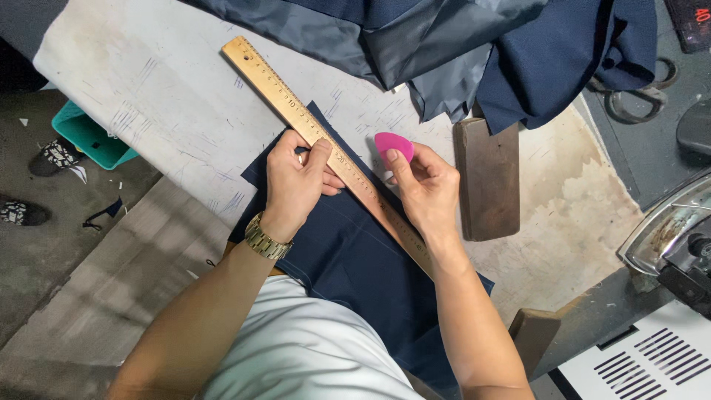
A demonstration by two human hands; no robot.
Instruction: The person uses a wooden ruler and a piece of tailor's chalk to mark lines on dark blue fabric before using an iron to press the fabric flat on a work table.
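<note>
A wooden ruler (326, 144) was laid slantwise across a navy cloth (355, 255) on the pale table (148, 96). It was pressed flat by the left hand (294, 181), whose fingers were curled over its edge about midway along, so the ruler ran out beyond the grip both ways. A pink chalk (392, 144) (teardrop-shaped) was pinched between thumb and fingertips of the right hand (426, 189), just beside the ruler's far edge. A dark wooden block (486, 181) lay near that hand
</note>
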